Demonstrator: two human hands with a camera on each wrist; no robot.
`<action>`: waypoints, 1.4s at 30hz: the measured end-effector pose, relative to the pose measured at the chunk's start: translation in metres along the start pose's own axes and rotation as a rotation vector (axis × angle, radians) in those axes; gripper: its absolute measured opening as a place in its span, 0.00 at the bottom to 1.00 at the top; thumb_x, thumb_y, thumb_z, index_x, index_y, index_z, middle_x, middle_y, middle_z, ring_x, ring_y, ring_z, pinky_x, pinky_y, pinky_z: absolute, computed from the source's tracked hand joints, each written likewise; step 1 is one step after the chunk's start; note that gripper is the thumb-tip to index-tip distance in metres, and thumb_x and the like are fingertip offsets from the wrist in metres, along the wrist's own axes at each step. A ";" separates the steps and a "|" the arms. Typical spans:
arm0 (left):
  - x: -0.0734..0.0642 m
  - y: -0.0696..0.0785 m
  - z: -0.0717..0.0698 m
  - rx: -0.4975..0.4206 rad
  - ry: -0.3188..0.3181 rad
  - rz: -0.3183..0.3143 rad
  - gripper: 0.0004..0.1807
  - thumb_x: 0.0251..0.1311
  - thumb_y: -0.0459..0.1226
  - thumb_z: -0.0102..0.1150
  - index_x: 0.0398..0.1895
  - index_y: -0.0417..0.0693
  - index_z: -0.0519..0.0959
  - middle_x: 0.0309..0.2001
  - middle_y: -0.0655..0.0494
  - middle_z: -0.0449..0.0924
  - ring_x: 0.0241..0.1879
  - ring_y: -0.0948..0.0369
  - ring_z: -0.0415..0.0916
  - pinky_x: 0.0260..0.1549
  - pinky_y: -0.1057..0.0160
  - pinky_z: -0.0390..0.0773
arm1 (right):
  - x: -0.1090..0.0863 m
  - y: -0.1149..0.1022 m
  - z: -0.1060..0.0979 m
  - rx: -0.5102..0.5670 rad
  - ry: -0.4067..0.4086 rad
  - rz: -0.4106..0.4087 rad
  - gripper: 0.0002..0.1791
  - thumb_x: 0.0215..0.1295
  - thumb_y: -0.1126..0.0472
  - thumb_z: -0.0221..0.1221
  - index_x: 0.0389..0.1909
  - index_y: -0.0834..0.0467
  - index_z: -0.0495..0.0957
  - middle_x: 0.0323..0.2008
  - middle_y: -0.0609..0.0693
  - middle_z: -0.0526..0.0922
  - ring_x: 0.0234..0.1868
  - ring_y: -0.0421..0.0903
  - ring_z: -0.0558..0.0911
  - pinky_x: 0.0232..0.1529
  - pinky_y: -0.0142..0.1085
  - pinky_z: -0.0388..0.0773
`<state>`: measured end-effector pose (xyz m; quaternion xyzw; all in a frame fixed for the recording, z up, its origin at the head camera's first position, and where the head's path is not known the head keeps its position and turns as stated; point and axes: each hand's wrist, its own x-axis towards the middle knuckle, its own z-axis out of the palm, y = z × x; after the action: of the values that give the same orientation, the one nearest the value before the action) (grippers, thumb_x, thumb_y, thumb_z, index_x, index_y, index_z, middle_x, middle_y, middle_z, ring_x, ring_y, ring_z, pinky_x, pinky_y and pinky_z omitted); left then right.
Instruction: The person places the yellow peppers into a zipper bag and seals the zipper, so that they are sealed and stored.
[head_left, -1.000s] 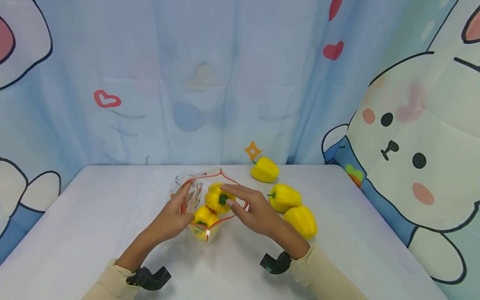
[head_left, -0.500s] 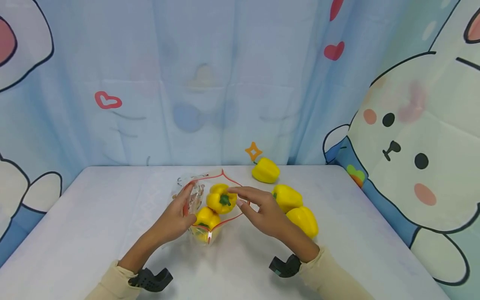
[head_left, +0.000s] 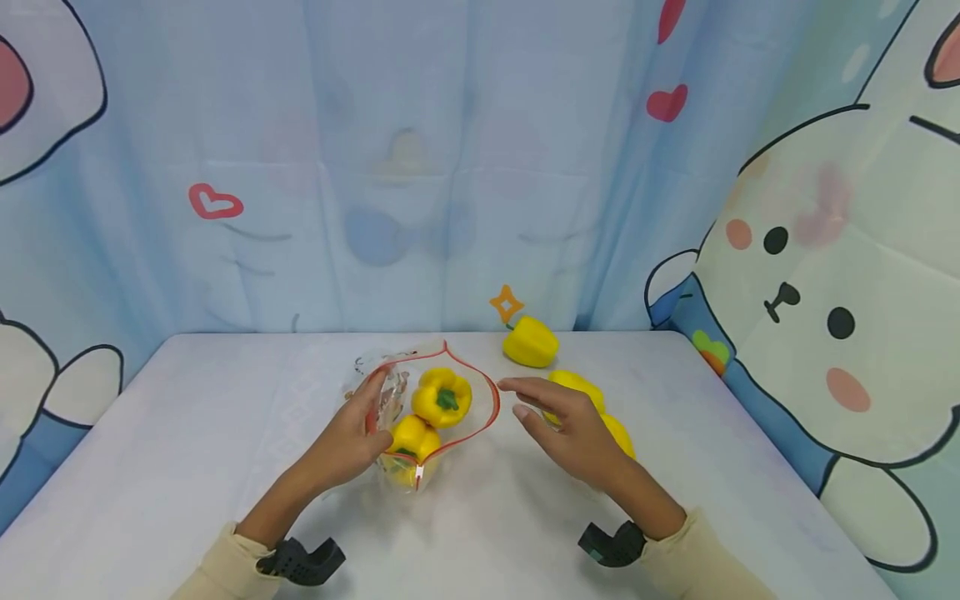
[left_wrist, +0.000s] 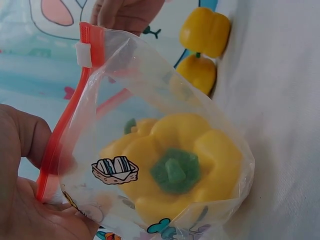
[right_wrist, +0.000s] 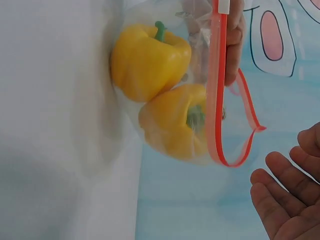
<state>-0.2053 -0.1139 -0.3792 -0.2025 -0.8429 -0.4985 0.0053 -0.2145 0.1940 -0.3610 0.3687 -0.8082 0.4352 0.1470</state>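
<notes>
A clear zip bag (head_left: 495, 402) with a red zip edge and printed pictures stands with its mouth wide apart. Inside are two yellow bell peppers, one (head_left: 441, 398) lying above the other (head_left: 413, 437), green stems showing. My left hand (head_left: 347, 435) grips the left side of the bag's mouth, thumb on the near side; the left wrist view shows the red edge between thumb and fingers. Just right of the bag hovers my right hand (head_left: 573, 429), holding nothing, its fingers (right_wrist: 285, 172) spread in the right wrist view and apart from the red edge.
Three more yellow bell peppers lie to the right: one at the table's back (head_left: 531, 342), then another (head_left: 579, 384) and a third (head_left: 622, 435), both partly hidden behind my right hand. A blue curtain (head_left: 300, 250) with cartoon prints hangs behind the white table (head_left: 225, 417).
My right hand has let go of the upper bell pepper and drawn out of the bag's mouth to the right. The left hand has kept its grip on the bag.
</notes>
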 end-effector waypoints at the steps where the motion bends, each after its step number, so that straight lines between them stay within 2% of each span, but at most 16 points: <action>1: 0.000 0.000 0.000 -0.003 0.000 -0.008 0.45 0.55 0.27 0.50 0.77 0.40 0.43 0.77 0.46 0.37 0.74 0.51 0.37 0.67 0.45 0.51 | -0.002 0.000 -0.002 -0.002 0.001 0.012 0.20 0.68 0.68 0.57 0.60 0.57 0.76 0.57 0.48 0.79 0.58 0.46 0.77 0.53 0.40 0.76; 6: 0.000 0.001 0.002 0.003 -0.004 -0.041 0.46 0.55 0.27 0.51 0.77 0.41 0.44 0.77 0.48 0.37 0.75 0.52 0.37 0.67 0.47 0.50 | -0.014 0.005 -0.016 -0.029 0.013 0.056 0.20 0.65 0.70 0.58 0.58 0.59 0.78 0.55 0.49 0.80 0.55 0.47 0.79 0.49 0.39 0.79; 9: 0.000 0.002 0.001 0.021 0.002 -0.031 0.45 0.55 0.27 0.51 0.77 0.41 0.44 0.77 0.47 0.38 0.75 0.51 0.38 0.67 0.47 0.51 | -0.020 0.009 -0.024 -0.046 0.027 0.071 0.20 0.64 0.72 0.59 0.58 0.59 0.78 0.54 0.50 0.81 0.53 0.46 0.80 0.48 0.36 0.79; 17: 0.001 0.005 0.001 0.029 0.005 -0.027 0.45 0.55 0.28 0.51 0.77 0.39 0.45 0.77 0.46 0.39 0.75 0.51 0.39 0.67 0.47 0.51 | -0.041 0.017 -0.045 -0.096 0.050 0.164 0.21 0.65 0.70 0.59 0.59 0.58 0.77 0.56 0.49 0.79 0.59 0.47 0.76 0.52 0.30 0.74; 22: 0.002 0.006 0.003 0.009 -0.004 -0.048 0.46 0.55 0.27 0.51 0.77 0.39 0.44 0.77 0.47 0.39 0.75 0.52 0.38 0.67 0.48 0.50 | -0.058 0.023 -0.057 -0.129 0.068 0.187 0.21 0.65 0.69 0.60 0.60 0.58 0.76 0.56 0.49 0.79 0.60 0.38 0.74 0.53 0.27 0.73; 27: 0.001 0.006 0.003 0.025 0.001 -0.063 0.46 0.54 0.27 0.51 0.77 0.40 0.45 0.77 0.47 0.39 0.75 0.52 0.38 0.68 0.48 0.50 | -0.073 0.026 -0.067 -0.160 0.083 0.178 0.24 0.64 0.70 0.60 0.62 0.60 0.74 0.58 0.54 0.78 0.59 0.31 0.72 0.54 0.24 0.70; 32: 0.001 0.004 0.002 0.024 -0.002 -0.049 0.46 0.55 0.28 0.52 0.77 0.40 0.44 0.77 0.48 0.38 0.75 0.52 0.37 0.68 0.48 0.49 | -0.086 0.031 -0.075 -0.237 0.108 0.245 0.25 0.63 0.69 0.62 0.62 0.62 0.73 0.58 0.56 0.78 0.58 0.24 0.69 0.52 0.20 0.68; 35: 0.002 0.003 0.002 0.020 -0.001 -0.047 0.46 0.55 0.28 0.52 0.77 0.39 0.44 0.77 0.48 0.39 0.75 0.52 0.37 0.68 0.48 0.49 | -0.092 0.035 -0.079 -0.256 0.114 0.280 0.26 0.63 0.67 0.62 0.63 0.62 0.72 0.59 0.56 0.77 0.58 0.23 0.68 0.52 0.19 0.67; 42: 0.002 0.002 0.002 0.008 -0.002 -0.065 0.46 0.55 0.27 0.52 0.77 0.42 0.44 0.77 0.49 0.39 0.75 0.53 0.38 0.67 0.47 0.51 | -0.104 0.046 -0.081 -0.223 0.107 0.315 0.28 0.65 0.64 0.62 0.66 0.61 0.69 0.62 0.58 0.74 0.60 0.22 0.66 0.53 0.17 0.64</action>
<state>-0.2064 -0.1104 -0.3784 -0.1756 -0.8509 -0.4950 -0.0107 -0.1837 0.3246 -0.3991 0.1956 -0.8901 0.3794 0.1597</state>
